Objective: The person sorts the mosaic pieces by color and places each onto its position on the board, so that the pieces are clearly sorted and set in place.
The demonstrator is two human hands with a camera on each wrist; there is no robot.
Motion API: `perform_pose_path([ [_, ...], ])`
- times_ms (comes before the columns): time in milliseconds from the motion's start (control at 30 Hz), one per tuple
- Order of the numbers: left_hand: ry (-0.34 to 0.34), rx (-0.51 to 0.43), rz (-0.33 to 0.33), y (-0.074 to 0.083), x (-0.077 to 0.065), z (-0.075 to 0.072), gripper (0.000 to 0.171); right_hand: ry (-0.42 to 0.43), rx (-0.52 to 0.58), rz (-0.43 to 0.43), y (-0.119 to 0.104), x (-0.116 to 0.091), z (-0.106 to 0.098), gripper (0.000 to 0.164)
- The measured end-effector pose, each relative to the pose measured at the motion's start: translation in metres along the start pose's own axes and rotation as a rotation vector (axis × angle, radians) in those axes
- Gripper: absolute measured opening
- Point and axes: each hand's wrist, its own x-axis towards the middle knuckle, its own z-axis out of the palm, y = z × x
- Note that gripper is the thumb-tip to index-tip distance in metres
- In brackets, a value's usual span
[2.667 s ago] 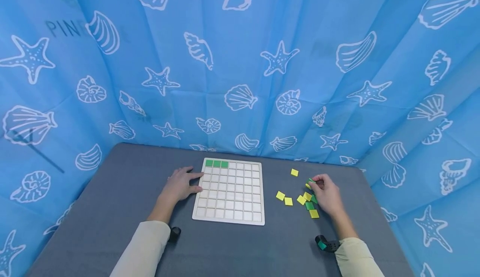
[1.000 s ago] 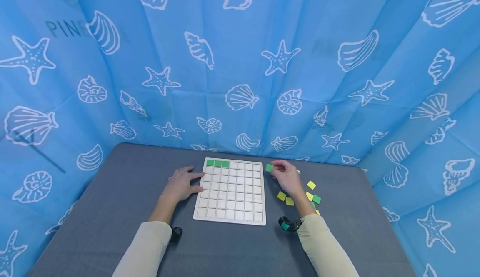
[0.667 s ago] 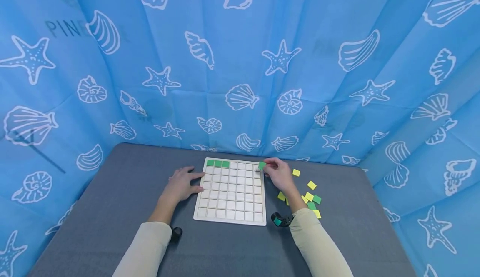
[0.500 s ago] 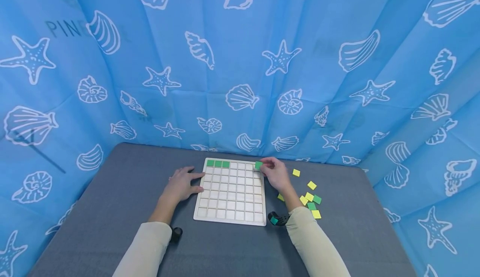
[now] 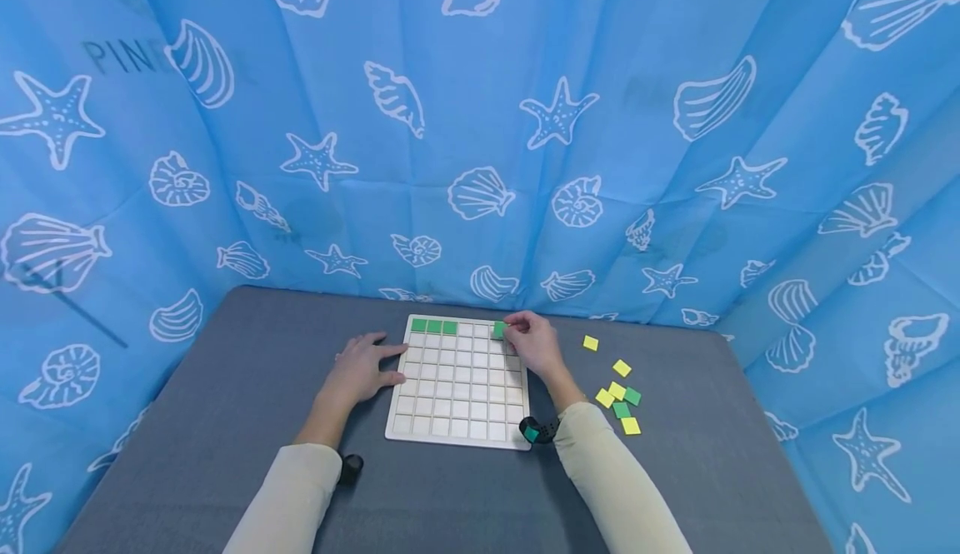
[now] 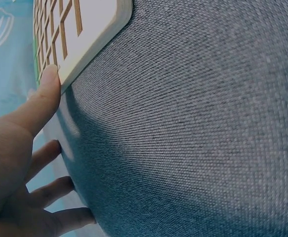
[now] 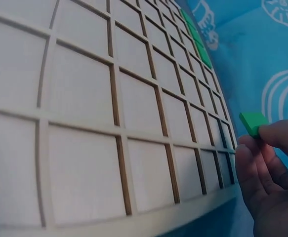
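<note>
The right hand pinches a green tile, shifted leftward from beside the board to above its top row; seating remains outstanding. The left hand, ungrasping, touches the board's left edge.

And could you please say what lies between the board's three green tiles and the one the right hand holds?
From the three green tiles to the held tile, the head view shows only empty top-row squares.
</note>
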Motion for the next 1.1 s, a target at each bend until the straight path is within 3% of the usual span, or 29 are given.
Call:
perform_pose_path([
  [200,0.002,0.002,-0.001,0.0,0.0,0.0,0.061,-0.009,-0.014,-0.021,-0.01,0.004,0.013,0.017],
  [600,0.003,0.003,-0.024,0.002,0.0,-0.001,0.06,-0.005,-0.177,-0.094,-0.03,0.007,0.035,0.013],
  [1100,0.001,-0.001,0.006,0.002,-0.002,-0.002,0.06,-0.051,-0.293,-0.07,-0.034,0.01,0.052,0.013],
])
